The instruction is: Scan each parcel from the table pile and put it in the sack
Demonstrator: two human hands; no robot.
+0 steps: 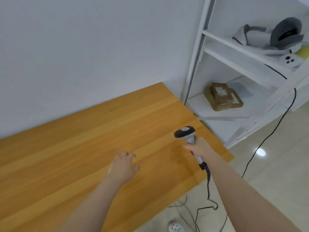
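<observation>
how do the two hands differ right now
The left hand holds nothing, fingers spread loosely over the table; the right hand grips the scanner by its handle. The left hand sits nearer the table's middle, the right hand near its edge. Both are bare and over the tabletop.
</observation>
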